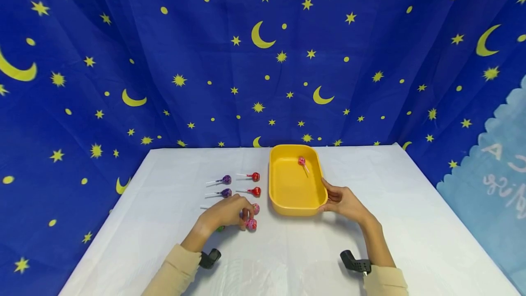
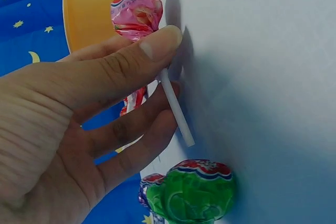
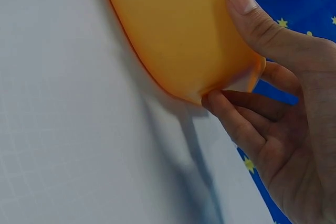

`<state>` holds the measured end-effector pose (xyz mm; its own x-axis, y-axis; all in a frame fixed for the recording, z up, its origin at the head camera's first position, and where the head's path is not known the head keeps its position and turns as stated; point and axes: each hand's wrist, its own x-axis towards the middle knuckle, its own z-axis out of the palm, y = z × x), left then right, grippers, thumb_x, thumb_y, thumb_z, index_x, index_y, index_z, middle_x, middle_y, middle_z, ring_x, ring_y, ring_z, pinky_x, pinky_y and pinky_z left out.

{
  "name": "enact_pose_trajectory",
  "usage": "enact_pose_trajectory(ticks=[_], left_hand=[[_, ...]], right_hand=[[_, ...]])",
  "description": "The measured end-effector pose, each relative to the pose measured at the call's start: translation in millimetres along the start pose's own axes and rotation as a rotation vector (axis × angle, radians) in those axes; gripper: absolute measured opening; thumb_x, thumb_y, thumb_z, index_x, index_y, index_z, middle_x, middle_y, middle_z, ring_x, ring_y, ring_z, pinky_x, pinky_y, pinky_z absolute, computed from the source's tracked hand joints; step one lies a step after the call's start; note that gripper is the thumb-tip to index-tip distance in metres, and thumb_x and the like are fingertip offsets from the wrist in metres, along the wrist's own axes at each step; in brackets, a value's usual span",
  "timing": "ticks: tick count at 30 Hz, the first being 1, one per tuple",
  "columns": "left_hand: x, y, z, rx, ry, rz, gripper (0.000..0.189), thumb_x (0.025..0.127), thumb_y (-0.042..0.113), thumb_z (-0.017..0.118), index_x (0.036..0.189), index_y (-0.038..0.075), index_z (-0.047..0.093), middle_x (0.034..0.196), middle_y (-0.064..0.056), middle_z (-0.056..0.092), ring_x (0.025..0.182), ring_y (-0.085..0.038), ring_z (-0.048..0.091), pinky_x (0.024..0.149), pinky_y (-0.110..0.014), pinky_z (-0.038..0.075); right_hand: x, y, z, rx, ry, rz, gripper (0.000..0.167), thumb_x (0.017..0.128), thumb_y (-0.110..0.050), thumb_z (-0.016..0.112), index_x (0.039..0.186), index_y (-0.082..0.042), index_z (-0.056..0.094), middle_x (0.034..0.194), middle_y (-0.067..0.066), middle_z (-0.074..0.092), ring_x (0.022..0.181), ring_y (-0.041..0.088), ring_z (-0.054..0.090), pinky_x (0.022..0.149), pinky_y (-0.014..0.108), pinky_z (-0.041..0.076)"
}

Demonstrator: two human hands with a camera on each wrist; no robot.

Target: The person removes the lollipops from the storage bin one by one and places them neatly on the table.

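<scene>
My left hand (image 1: 231, 211) pinches a pink-wrapped lollipop (image 2: 137, 13) just below its head, between thumb and fingers; its white stick points down past the thumb. Another pink lollipop (image 1: 256, 208) lies right behind that hand on the table. Green lollipops (image 2: 199, 191) sit close below the hand in the left wrist view, mostly hidden by it in the head view. My right hand (image 1: 344, 203) grips the near right corner of a yellow tray (image 1: 297, 211), thumb by the rim and fingers against the outer wall. Inside the tray lies one pink lollipop (image 1: 302, 161).
Two red lollipops (image 1: 255, 177) and two purple lollipops (image 1: 226, 179) lie in rows left of the tray, sticks pointing left. A white cover lies over the table (image 1: 411, 223). Behind it hangs a blue curtain (image 1: 222, 58) with yellow moons and stars.
</scene>
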<state>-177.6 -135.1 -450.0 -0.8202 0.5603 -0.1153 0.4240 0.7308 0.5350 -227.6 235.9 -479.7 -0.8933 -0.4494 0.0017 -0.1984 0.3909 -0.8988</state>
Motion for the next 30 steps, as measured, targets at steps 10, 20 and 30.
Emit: enact_pose_trajectory(ticks=[10, 20, 30], left_hand=[[2.3, -3.2, 0.4, -0.021, -0.032, 0.058, 0.021, 0.07, 0.0, 0.083, 0.08, 0.015, 0.072, 0.071, 0.001, 0.065, 0.064, -0.003, 0.052, 0.058, -0.02, 0.045], [1.3, -4.8, -3.8, -0.033, -0.076, -0.017, 0.023, 0.074, 0.006, 0.083, 0.092, 0.018, 0.074, 0.075, 0.006, 0.064, 0.075, -0.009, 0.053, 0.069, -0.024, 0.045], [-1.0, -5.7, -12.9, -0.09, -0.077, 0.053, 0.024, 0.076, 0.004, 0.081, 0.098, 0.012, 0.075, 0.075, 0.003, 0.067, 0.07, -0.008, 0.055, 0.07, -0.023, 0.048]], right_hand=[[-1.1, 0.2, -1.8, 0.015, -0.003, -0.016, 0.093, 0.075, -0.024, 0.083, 0.148, 0.003, 0.032, 0.142, 0.028, 0.045, 0.122, 0.038, 0.056, 0.09, 0.026, 0.053], [0.0, 0.8, -1.1, -0.012, 0.009, -0.01, 0.093, 0.075, -0.026, 0.083, 0.147, 0.003, 0.033, 0.143, 0.026, 0.044, 0.123, 0.038, 0.055, 0.091, 0.026, 0.052], [-0.3, -0.7, -1.7, 0.007, -0.009, -0.017, 0.092, 0.076, -0.023, 0.084, 0.147, 0.004, 0.033, 0.144, 0.027, 0.043, 0.124, 0.039, 0.054, 0.092, 0.028, 0.051]])
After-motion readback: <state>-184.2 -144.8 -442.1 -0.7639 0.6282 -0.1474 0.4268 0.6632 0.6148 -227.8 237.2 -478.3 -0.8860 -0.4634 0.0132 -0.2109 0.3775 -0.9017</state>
